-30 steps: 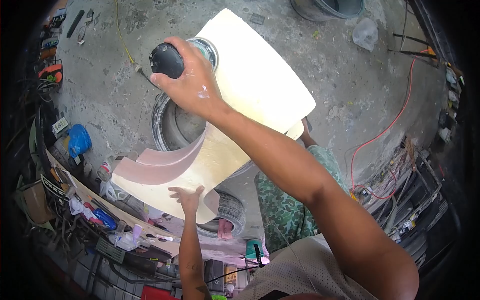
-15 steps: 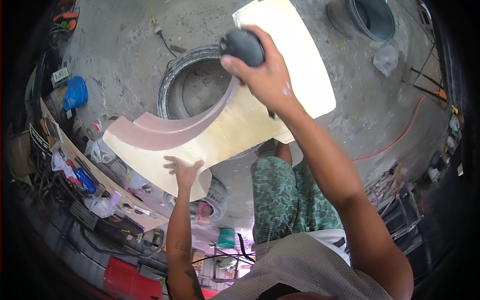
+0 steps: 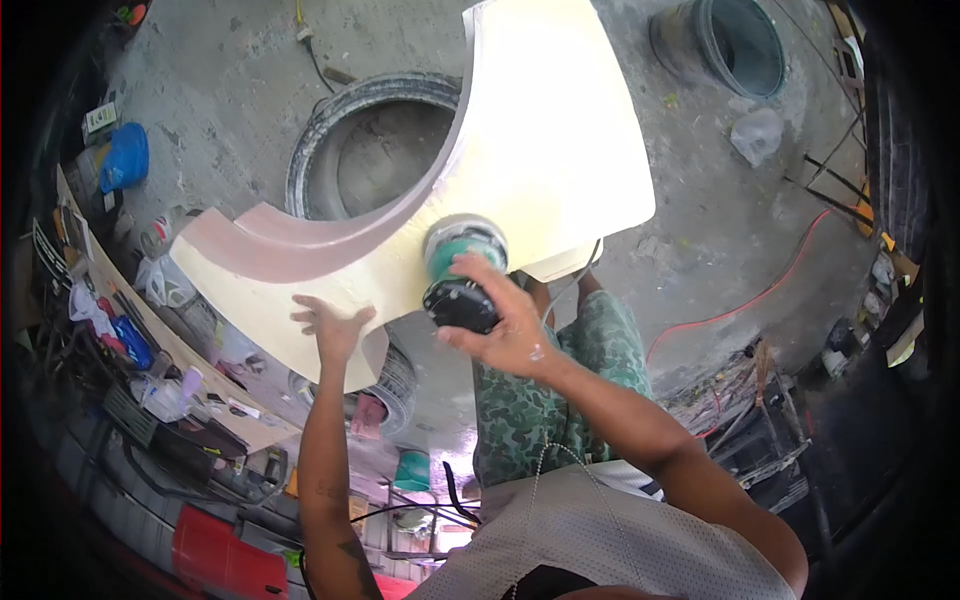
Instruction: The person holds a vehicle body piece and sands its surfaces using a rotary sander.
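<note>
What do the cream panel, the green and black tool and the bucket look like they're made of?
The cream panel: metal or plastic, I can't tell which; its smooth, even colour suggests paint or primer.
The green and black tool: probably a plastic housing, slightly glossy, as its black end catches highlights.
The bucket: likely plastic, dull grey, judging by its thick rim.

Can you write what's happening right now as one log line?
left hand: spread on panel | right hand: gripping sander | sander: at panel's near edge | tire: partly under panel
</note>
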A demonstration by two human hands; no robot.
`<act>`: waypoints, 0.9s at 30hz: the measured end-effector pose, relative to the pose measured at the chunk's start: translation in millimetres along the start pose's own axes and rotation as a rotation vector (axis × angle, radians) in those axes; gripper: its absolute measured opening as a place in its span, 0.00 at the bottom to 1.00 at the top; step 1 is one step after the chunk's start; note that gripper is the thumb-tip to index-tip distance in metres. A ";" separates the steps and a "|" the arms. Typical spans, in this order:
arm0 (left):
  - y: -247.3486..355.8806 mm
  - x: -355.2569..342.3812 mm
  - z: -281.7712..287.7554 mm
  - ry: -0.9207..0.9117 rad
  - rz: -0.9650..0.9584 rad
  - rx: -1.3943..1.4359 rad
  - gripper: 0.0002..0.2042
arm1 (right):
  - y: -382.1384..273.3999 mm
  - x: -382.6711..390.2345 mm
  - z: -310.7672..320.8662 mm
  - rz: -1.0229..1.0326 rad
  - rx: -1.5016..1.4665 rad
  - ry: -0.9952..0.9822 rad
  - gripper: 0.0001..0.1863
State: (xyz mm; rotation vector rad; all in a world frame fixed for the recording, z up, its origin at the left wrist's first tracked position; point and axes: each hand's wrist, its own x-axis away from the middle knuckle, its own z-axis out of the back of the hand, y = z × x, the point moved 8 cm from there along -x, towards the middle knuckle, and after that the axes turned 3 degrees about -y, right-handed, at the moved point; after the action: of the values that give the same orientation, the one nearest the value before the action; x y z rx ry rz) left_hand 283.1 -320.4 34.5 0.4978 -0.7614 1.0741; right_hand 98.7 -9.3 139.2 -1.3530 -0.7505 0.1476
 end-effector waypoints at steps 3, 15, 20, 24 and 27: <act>-4.0 -0.8 -2.3 -0.008 -0.006 0.023 0.78 | 13.4 2.3 35.3 -0.146 -0.202 0.080 0.38; -4.3 -2.5 -6.4 0.005 -0.060 0.061 0.76 | -17.5 -52.5 30.3 -0.064 0.058 -0.062 0.38; -3.1 -1.5 -5.4 0.021 -0.085 0.096 0.75 | -37.7 -94.6 35.7 -0.055 0.072 -0.027 0.37; -8.7 -5.4 -9.4 0.014 -0.069 0.159 0.73 | -56.1 -151.8 100.2 -0.141 0.127 0.070 0.37; -9.9 -7.1 -9.6 0.025 -0.061 0.112 0.74 | -66.1 -168.2 112.8 -0.099 0.128 0.077 0.38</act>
State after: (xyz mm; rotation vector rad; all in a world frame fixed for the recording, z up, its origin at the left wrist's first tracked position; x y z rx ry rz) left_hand 293.1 -322.0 22.9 0.5975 -0.6626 1.0684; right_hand -114.1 -18.0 135.1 -1.1914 -0.7298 0.0636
